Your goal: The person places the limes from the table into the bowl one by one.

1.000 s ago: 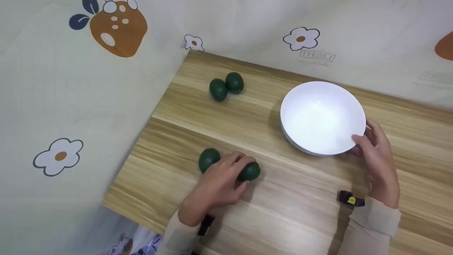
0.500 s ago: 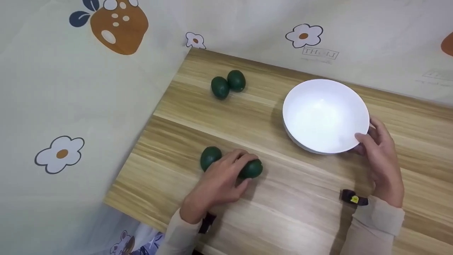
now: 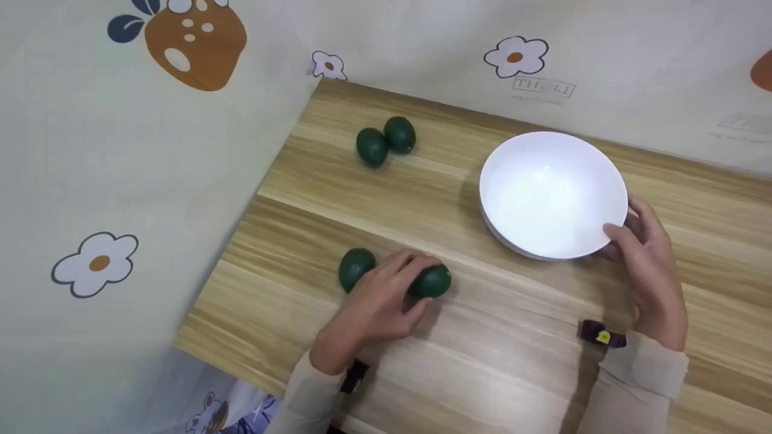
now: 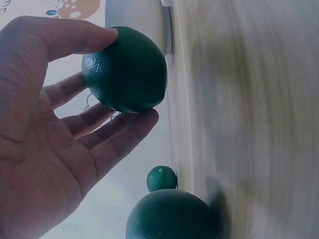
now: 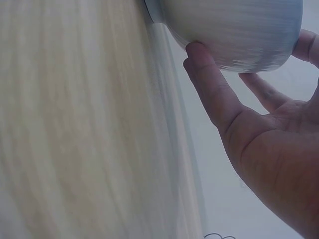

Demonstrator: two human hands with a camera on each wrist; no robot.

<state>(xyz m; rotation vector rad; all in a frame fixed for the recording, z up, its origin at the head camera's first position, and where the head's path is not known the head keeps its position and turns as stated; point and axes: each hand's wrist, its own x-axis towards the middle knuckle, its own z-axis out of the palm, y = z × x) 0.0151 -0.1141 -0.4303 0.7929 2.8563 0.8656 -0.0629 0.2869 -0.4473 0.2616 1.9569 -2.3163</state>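
My left hand (image 3: 383,298) grips a dark green avocado (image 3: 433,281) between thumb and fingers. In the left wrist view, this avocado (image 4: 124,69) sits close over the table surface. A second avocado (image 3: 356,269) lies just left of that hand, partly behind it. My right hand (image 3: 648,265) holds the large white bowl (image 3: 552,193) by its right side, thumb over the rim and fingers beneath. Nothing lies inside the bowl. In the right wrist view, fingertips (image 5: 199,54) press against the bowl's outer wall (image 5: 234,35).
Two more avocados (image 3: 372,146) lie side by side near the far left corner of the wood-grain table (image 3: 289,229). A pale patterned cloth (image 3: 410,48) hangs behind the table and along its left side. Dark straps (image 3: 603,334) sit at both wrists.
My left hand and its avocado have shifted slightly to the right and away from me, off the neighbouring avocado. The right hand keeps its hold on the bowl, which stays in place.
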